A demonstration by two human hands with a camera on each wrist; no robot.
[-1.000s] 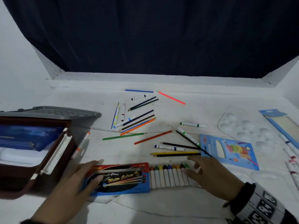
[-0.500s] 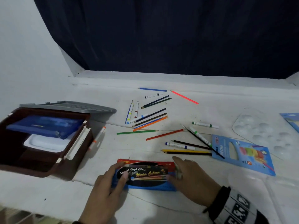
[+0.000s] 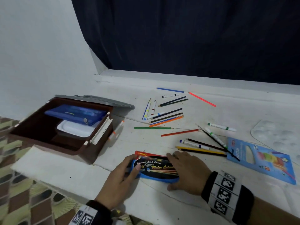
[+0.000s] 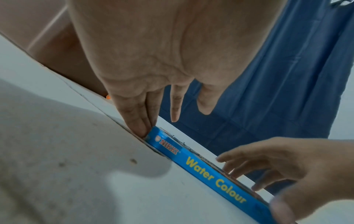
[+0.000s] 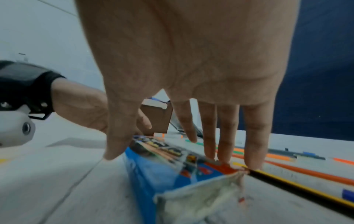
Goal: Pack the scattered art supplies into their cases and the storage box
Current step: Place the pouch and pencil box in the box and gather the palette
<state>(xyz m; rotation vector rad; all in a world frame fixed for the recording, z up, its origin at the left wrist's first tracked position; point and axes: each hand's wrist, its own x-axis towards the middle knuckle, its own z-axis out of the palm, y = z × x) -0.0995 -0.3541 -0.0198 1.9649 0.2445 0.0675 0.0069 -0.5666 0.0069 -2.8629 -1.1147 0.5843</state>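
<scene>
A blue and red watercolour box point(image 3: 155, 169) lies on the white table near its front edge. My left hand point(image 3: 133, 163) holds its left end, with the fingers against the end point(image 4: 138, 124) and the thumb on the lid. My right hand point(image 3: 171, 171) spans the right end, with the fingers point(image 5: 220, 148) on the far edge and the thumb at the near edge. The torn open flap point(image 5: 201, 201) shows in the right wrist view. To the left stands the open brown storage box point(image 3: 48, 138), holding a blue pencil case point(image 3: 76, 114) and a white tray point(image 3: 73, 129).
Several loose pencils and markers point(image 3: 165, 120) lie scattered behind the watercolour box. A yellow pencil point(image 3: 199, 150) lies close to my right fingers. An orange-capped marker point(image 3: 116, 130) lies beside the storage box. A blue neon crayon pack point(image 3: 259, 158) and a clear palette point(image 3: 276, 135) lie at the right.
The row of colour sticks that stuck out of the watercolour box a second ago is now inside it. Both hands have closed in on its ends. The view has swung left.
</scene>
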